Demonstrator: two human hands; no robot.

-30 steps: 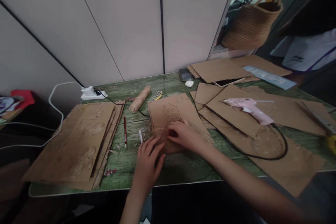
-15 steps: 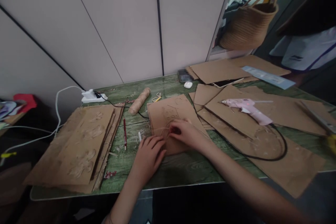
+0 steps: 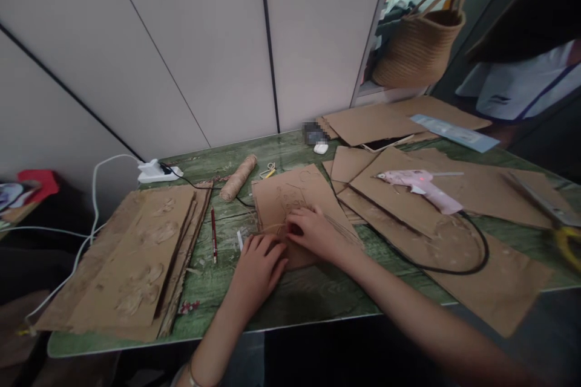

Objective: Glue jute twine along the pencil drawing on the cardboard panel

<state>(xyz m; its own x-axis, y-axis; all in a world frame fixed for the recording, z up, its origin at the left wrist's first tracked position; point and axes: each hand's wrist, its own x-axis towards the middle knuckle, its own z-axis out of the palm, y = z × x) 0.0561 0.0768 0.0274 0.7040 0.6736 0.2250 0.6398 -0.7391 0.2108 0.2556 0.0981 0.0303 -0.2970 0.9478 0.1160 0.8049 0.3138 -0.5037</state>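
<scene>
A brown cardboard sheet (image 3: 290, 193) with pencil drawing lies in the middle of the green table (image 3: 218, 278). Loose jute twine (image 3: 267, 228) curls over its near left corner. My left hand (image 3: 258, 266) rests at the sheet's near left edge, fingers bent and pinched on the twine. My right hand (image 3: 313, 231) lies on the sheet just right of it, fingers curled down on the same twine. A spool of jute twine (image 3: 238, 177) lies behind the sheet.
A stack of cardboard (image 3: 136, 254) lies left, a red pencil (image 3: 213, 225) beside it. A pink glue gun (image 3: 420, 186) with black cord rests on cardboard pieces at right. A power strip (image 3: 157, 171), a woven basket (image 3: 420, 42) and yellow-handled scissors (image 3: 565, 233) are also around.
Both hands stayed on the twine at the sheet's near corner, shifting slightly together. The view swung a little, so everything drifts left in the picture.
</scene>
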